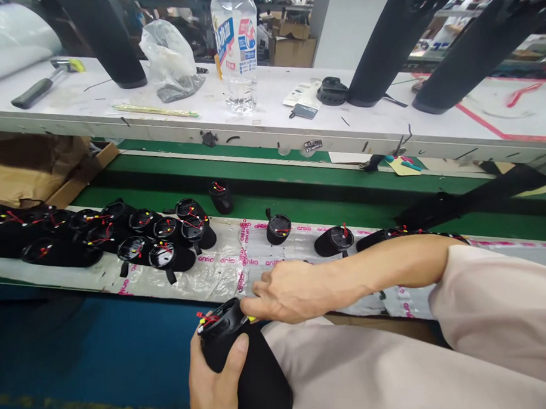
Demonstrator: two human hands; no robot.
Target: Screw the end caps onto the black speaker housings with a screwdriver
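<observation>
A black fabric-covered tube, resembling a speaker body (pixel 261 372), rests tilted against my lap with its open end facing up and left. My left hand (pixel 216 373) is wrapped around it near the top, thumb across the near side. Red wires with small red and white plugs (pixel 208 319) poke out over the rim. At the right side of that rim, my right hand (pixel 285 290) is closed, fingers curled and pressed down. A small yellow bit (pixel 251 318) shows beneath its fingertips; what the fingers hold is mostly hidden.
Many similar black tubes with red wires (pixel 166 229) crowd the left of a plastic-covered ledge (pixel 221 272); several more stand further right. On the white shelf (pixel 153 122) above are a hammer (pixel 40 87), a water bottle (pixel 238 56), a plastic bag (pixel 172 59) and longer black tubes (pixel 379 45).
</observation>
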